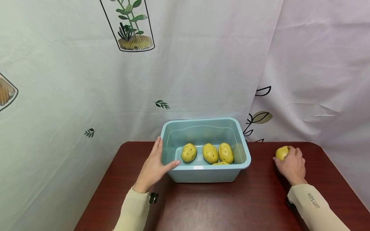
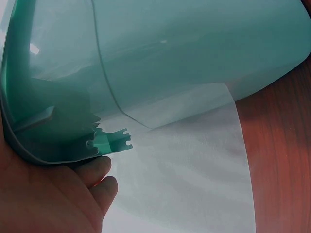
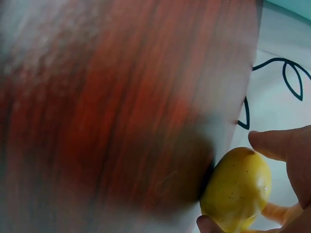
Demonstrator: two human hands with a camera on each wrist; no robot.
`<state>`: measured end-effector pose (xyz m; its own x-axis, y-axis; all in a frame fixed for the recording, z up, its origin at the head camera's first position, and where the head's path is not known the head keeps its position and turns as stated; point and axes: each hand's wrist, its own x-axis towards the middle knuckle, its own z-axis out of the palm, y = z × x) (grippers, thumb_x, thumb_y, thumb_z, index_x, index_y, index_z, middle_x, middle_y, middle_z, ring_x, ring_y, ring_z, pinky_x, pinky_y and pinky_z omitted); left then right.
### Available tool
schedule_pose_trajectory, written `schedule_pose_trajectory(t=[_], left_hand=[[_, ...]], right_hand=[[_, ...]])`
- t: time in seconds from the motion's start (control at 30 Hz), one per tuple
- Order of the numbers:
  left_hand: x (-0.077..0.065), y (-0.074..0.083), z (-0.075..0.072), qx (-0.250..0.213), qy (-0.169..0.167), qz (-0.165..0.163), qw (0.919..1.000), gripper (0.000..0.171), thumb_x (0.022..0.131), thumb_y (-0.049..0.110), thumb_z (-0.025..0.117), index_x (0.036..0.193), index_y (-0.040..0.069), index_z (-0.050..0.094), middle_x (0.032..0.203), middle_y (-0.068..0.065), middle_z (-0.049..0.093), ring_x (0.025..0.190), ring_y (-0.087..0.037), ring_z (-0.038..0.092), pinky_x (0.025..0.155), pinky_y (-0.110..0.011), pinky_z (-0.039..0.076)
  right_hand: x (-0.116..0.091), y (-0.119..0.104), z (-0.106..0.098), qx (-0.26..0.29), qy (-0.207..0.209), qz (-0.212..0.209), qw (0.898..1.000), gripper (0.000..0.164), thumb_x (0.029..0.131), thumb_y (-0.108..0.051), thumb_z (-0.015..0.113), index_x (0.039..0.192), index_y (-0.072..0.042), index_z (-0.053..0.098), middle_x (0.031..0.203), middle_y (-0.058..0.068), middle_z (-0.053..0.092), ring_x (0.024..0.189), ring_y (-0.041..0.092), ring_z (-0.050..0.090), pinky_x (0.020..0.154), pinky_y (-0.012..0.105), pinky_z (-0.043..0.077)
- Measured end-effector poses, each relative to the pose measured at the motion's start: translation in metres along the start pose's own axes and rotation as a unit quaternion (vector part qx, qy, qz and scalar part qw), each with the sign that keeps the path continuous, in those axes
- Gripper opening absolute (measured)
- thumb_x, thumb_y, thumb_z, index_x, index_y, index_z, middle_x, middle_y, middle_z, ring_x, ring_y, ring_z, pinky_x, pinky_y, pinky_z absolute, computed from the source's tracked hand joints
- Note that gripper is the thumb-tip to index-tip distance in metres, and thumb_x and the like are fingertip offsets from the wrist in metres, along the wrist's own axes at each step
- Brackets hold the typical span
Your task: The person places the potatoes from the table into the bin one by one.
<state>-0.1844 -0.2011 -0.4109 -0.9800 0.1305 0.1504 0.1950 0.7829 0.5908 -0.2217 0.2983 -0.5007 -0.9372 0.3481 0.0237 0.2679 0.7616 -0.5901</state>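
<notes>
A light blue plastic bin [image 1: 205,175] stands at the back of the table. Inside lie several yellow potatoes [image 1: 210,153], one of them mostly hidden by the front rim. My left hand [image 1: 154,168] rests at the bin's front left corner, fingers straight along the outside of the left wall and thumb at the front rim. In the left wrist view its fingertips [image 2: 104,191] show under the rim. Far to the right, my right hand [image 1: 292,163] grips a single yellow potato [image 3: 236,189], thumb and fingers on its opposite sides, down at the tabletop.
The dark red wooden table [image 1: 208,205] has rounded back corners. A pale cloth [image 1: 202,70] printed with plants hangs right behind its back edge and along both sides. Straps show at the cuffs of the cream sleeves [image 1: 315,205].
</notes>
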Motion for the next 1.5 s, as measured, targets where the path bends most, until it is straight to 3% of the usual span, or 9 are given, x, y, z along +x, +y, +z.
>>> schedule_pose_trajectory(t=[0.63,1.5], left_hand=[[-0.0003,-0.0003,-0.0003,-0.001,-0.002,-0.003,1.0,0.119,0.081,0.073,0.066,0.161,0.006,0.01,0.169,0.001,0.001,0.152,-0.028,0.02,0.112,-0.058,0.033],[-0.0014,0.0009,-0.0008,-0.003,-0.002,-0.004,1.0,0.118,0.081,0.072,0.067,0.161,0.006,0.01,0.169,0.002,0.001,0.152,-0.028,0.021,0.112,-0.058,0.033]], right_hand=[[0.0013,0.0036,-0.0004,-0.005,0.017,-0.029,0.999,0.079,0.088,-0.013,0.069,0.144,0.02,0.022,0.146,0.046,0.018,0.12,0.066,0.031,0.093,0.073,0.035],[-0.0032,0.009,-0.0059,-0.013,0.04,-0.086,0.995,0.074,0.086,-0.012,0.068,0.138,0.024,0.03,0.137,0.048,0.03,0.113,0.063,0.039,0.089,0.072,0.037]])
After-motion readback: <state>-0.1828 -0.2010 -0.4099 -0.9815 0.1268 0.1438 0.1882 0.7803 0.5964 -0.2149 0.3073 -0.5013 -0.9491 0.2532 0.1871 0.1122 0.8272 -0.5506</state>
